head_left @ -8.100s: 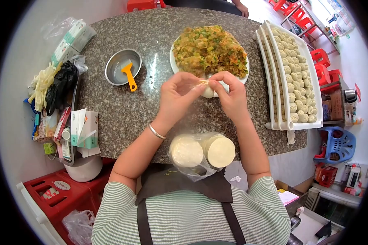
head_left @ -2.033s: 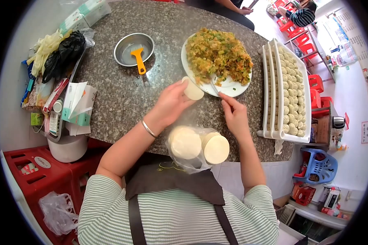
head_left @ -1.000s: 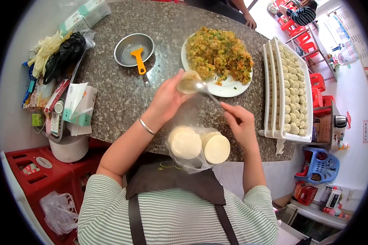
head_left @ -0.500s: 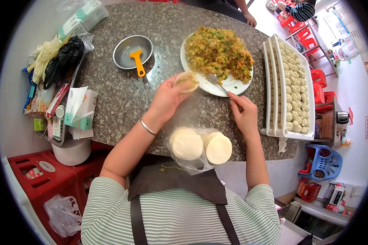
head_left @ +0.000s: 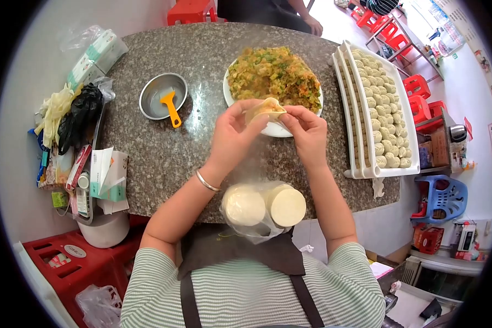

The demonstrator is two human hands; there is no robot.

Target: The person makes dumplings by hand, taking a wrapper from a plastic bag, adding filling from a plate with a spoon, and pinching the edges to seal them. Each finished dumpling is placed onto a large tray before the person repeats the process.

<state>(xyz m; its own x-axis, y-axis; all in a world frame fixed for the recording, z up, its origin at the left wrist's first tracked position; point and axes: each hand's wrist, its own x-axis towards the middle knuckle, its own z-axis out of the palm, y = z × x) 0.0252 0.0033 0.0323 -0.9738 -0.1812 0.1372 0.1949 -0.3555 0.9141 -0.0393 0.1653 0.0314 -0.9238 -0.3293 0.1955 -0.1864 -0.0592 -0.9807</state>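
A round dough wrapper point(head_left: 269, 106) with filling inside is held between my two hands, just over the near edge of the white plate point(head_left: 276, 132). My left hand point(head_left: 230, 134) cups it from the left, fingers behind and thumb in front. On the other side, my right hand point(head_left: 310, 134) pinches its right edge between thumb and fingers. A heap of chopped vegetable filling point(head_left: 273, 75) covers the plate. Closer to my body, two stacks of round wrappers point(head_left: 288, 206) sit in a clear plastic bag point(head_left: 257, 232) at the table's edge. The spoon is out of sight.
Stacked white trays point(head_left: 373, 158) of pleated dumplings point(head_left: 385, 117) stand at the right. A metal bowl point(head_left: 147, 104) holds an orange-handled scraper point(head_left: 171, 109). Tissue packs point(head_left: 98, 52), bags and boxes crowd the left side. A person's hand point(head_left: 313, 25) shows beyond the table.
My right hand has let go of the spoon and moved left to the wrapper, now pinching its edge. My left hand has brought the wrapper slightly right. The view has shifted.
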